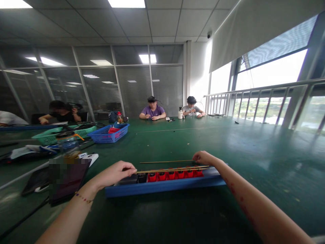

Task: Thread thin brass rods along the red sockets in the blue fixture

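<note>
From my viewpoint I see my left hand [135,171] with thumb and fingers closed together, pinching the left end of the near sticks [172,169]. These thin, tan sticks lie lengthwise over the blue tray [165,189], above a row of red parts [171,175] and a black part [142,178] at the row's left end; how many sticks there are I cannot tell. My right hand [194,159] is beyond the tray, fingers drawn together on the right end of the far stick [166,162], which runs roughly along the tray's far side, apart from the others. The tray sits slightly askew on the green table [218,139], its right end partly behind my right forearm. To the left I have a dark tablet [68,183], a jar [69,145], a blue basket [106,135] with a red item [113,130] in it, and a green basket [48,136]. Across the table sit a person in purple [152,112] and a person in grey [194,109], with a white bottle [180,115] between them.
</note>
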The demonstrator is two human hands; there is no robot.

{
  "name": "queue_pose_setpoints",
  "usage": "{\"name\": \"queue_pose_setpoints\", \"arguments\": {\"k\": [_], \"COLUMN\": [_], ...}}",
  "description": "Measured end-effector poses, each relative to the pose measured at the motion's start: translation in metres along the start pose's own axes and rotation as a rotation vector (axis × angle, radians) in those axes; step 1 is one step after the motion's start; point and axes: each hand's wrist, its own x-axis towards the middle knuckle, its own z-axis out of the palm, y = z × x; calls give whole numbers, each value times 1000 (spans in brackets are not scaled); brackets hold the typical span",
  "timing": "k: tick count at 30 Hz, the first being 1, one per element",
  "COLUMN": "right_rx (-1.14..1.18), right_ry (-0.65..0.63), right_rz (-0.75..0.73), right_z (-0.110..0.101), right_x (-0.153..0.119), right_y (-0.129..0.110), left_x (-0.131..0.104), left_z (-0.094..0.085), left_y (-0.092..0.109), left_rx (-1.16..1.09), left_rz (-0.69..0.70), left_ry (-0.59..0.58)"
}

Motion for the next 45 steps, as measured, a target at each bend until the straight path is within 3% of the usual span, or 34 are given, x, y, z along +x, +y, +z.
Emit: {"name": "queue_pose_setpoints", "arguments": {"k": [7, 15, 20, 22, 25, 27, 32, 34, 42, 45], "right_rx": [-10, 16, 370, 497, 579, 585, 541, 486, 466, 569], "right_ry": [23, 169, 393, 445, 477, 409, -62, -176, -316, -225], "right_rz": [16, 74, 122, 123, 110, 63, -54, -44, -28, -47], "right_z": [1, -2, -13, -22, -37, -47, -60, -61, -59, -61], "right_x": [-2, -12, -25, -33, -49, -60, -76, -78, -79, -79], "right_y": [0, -5, -2, 0, -2, -7, -25, -29, -33, -32], "left_x": [-1, -4, -2, 8, 31, 47, 76, 84, 106, 111], "left_z": [-3, -11, -24, -29, -26, -19, 2, 8, 20, 23], "left_y": [5, 11, 8, 4, -4, -11, -33, -40, -54, -56], "left_rx": [60, 306, 396, 415, 395, 354, 290, 287, 290, 284], "left_rz": [74, 135, 183, 166, 118, 111, 83, 64, 43, 40], "left_ry": [54, 310, 511, 510, 388, 294, 102, 61, 27, 30]}}
